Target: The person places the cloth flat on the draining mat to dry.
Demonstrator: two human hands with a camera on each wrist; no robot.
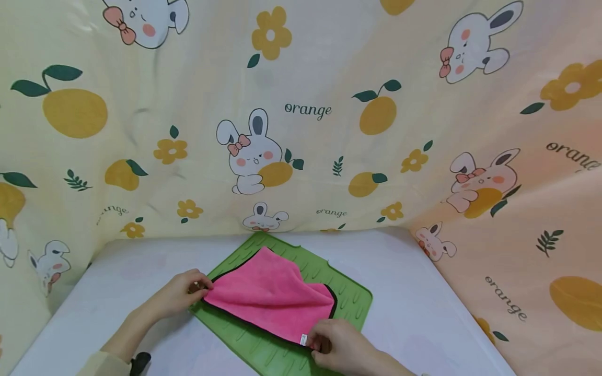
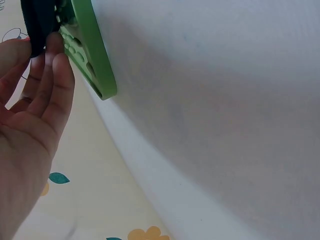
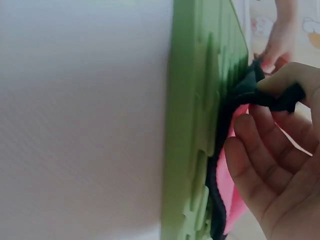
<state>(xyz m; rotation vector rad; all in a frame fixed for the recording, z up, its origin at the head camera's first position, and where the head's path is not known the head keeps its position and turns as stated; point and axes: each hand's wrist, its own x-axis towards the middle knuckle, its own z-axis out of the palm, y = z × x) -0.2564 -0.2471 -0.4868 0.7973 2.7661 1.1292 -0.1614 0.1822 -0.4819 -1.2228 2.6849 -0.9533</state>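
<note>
A pink cloth (image 1: 268, 297) with a dark border and a small white tag (image 1: 303, 340) lies spread over a green ridged mat (image 1: 352, 297). My left hand (image 1: 188, 292) pinches the cloth's left corner between thumb and fingers; in the left wrist view the dark edging (image 2: 40, 22) shows between them. At the near right corner, beside the tag, my right hand (image 1: 340, 344) pinches the border. The right wrist view shows the dark edge (image 3: 245, 95) folded under the right thumb, with the other fingers curled beneath. The cloth's far edge slopes unevenly, and a soft fold crosses its middle.
The mat rests turned at an angle on a white table (image 1: 414, 313). Behind and beside the table hangs a pale curtain (image 1: 320, 151) printed with rabbits, oranges and flowers. A black strap end (image 1: 140, 361) shows at the left sleeve.
</note>
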